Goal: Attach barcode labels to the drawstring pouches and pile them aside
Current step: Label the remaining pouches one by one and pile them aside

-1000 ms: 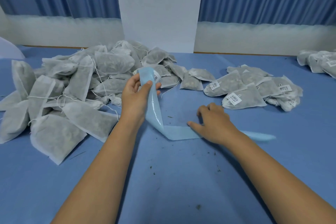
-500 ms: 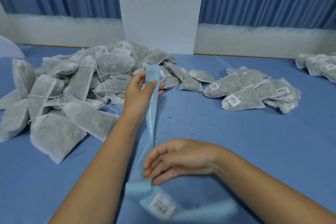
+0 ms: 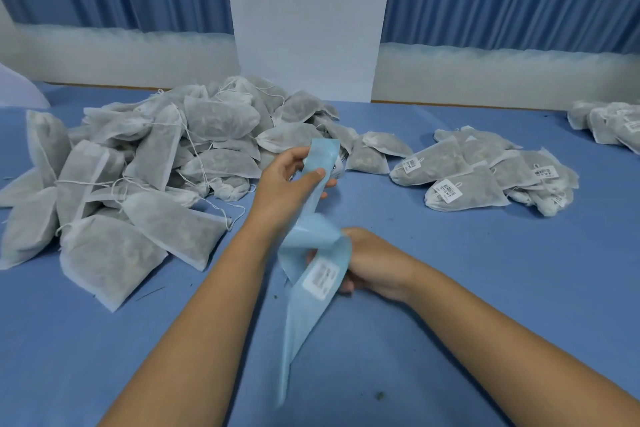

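A long light-blue label strip [image 3: 304,315] runs from my left hand down past my right hand and trails toward me. My left hand [image 3: 287,184] holds its upper end raised, thumb pressed on the front. My right hand [image 3: 367,263] grips the strip lower down, just behind a white barcode label [image 3: 322,277] stuck on it; the fingers are partly hidden by the curled strip. A big heap of unlabelled grey drawstring pouches [image 3: 149,170] lies at the left. A smaller pile of labelled pouches [image 3: 485,173] lies at the right.
The blue table cloth [image 3: 450,288] carries small dark crumbs. More labelled pouches [image 3: 609,121] lie at the far right edge. A white pillar [image 3: 308,17] and blue curtains stand behind the table. A white rounded object [image 3: 17,90] shows at the far left.
My right hand left the table, came toward me along the strip and now grips it by a barcode label. The strip's lower part lifted and curled. My left hand stayed raised.
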Motion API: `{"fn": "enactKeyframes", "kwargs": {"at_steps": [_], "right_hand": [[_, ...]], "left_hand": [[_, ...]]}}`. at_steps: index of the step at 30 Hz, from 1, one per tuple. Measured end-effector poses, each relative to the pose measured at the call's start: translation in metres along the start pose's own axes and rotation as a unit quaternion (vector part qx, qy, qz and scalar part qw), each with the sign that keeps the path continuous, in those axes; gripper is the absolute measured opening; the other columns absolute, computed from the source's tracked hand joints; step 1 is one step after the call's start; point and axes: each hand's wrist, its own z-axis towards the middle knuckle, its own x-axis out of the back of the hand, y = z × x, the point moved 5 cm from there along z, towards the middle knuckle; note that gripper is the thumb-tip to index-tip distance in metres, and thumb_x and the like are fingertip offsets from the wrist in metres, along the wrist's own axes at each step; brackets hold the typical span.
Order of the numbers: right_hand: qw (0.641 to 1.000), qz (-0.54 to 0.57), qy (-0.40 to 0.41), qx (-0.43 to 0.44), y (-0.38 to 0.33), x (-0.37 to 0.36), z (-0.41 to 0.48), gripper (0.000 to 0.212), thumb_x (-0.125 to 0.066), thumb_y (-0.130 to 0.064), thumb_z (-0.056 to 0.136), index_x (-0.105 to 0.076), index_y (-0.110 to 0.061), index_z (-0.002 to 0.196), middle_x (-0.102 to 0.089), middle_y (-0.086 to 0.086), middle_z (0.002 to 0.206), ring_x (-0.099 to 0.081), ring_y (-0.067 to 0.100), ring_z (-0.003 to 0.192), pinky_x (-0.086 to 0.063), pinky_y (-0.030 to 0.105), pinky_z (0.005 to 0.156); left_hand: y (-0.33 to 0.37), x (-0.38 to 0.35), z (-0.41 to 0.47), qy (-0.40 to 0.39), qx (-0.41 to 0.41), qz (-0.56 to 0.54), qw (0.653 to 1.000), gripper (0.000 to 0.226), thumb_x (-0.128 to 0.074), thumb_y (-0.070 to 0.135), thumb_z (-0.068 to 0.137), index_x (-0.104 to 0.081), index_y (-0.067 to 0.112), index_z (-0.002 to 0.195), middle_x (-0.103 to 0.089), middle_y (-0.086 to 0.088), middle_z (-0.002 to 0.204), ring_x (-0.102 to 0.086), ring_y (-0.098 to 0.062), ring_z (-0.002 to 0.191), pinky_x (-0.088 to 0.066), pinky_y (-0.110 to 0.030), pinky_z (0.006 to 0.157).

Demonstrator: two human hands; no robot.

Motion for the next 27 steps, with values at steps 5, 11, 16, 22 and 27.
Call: {"fn": "enactKeyframes", "kwargs": {"at_steps": [5,11,16,22,27], "right_hand": [[0.986,0.085,0.141,0.018,0.002,0.039,0.003,0.027,-0.059,-0.007,0.084,-0.066,-0.019,0.061,-0.062,-0.002,0.058,-0.054,0.008,0.049,-0.041,0.015,0.047],[0.993,0.019,0.114,-0.009,0.008,0.042,0.011,0.006,-0.069,-0.016,0.086,-0.068,-0.016,0.081,-0.067,0.004,0.078,-0.056,0.012,0.062,-0.041,0.021,0.055],[0.983,-0.041,-0.179,-0.032,0.006,0.008,-0.005,0.013,-0.072,-0.007,0.083,-0.07,-0.017,0.092,-0.068,0.002,0.08,-0.065,0.01,0.069,-0.054,0.02,0.055],[0.94,-0.044,-0.331,-0.065,0.008,-0.024,-0.021,0.021,-0.062,0.002,0.088,-0.067,-0.015,0.1,-0.069,0.004,0.087,-0.072,0.013,0.069,-0.055,0.021,0.05],[0.983,-0.043,-0.177,-0.029,0.006,-0.007,-0.006,0.014,-0.064,-0.006,0.09,-0.06,-0.014,0.08,-0.062,-0.005,0.057,-0.053,0.004,0.041,-0.03,0.014,0.033]], "left_hand": [[-0.001,0.0,-0.001,0.002,-0.002,0.023,1.0,0.029,-0.064,0.002,0.092,-0.065,0.022,0.112,-0.072,0.0,0.112,-0.076,-0.022,0.087,-0.057,-0.023,0.066],[-0.002,0.001,0.001,0.004,0.002,0.023,1.0,0.029,-0.064,0.002,0.091,-0.065,0.022,0.112,-0.072,0.0,0.11,-0.076,-0.023,0.087,-0.057,-0.023,0.066],[-0.001,0.001,0.0,-0.002,0.006,0.038,0.999,0.029,-0.063,0.002,0.092,-0.064,0.019,0.115,-0.071,-0.001,0.111,-0.076,-0.022,0.086,-0.057,-0.024,0.067],[0.001,-0.004,-0.003,-0.025,0.009,0.05,0.998,0.028,-0.064,0.002,0.092,-0.064,0.016,0.116,-0.069,-0.004,0.118,-0.076,-0.024,0.086,-0.058,-0.025,0.067],[-0.002,-0.004,-0.002,-0.025,0.013,0.056,0.998,0.026,-0.065,0.003,0.091,-0.065,0.014,0.115,-0.069,-0.004,0.118,-0.076,-0.024,0.085,-0.057,-0.024,0.066]]}}
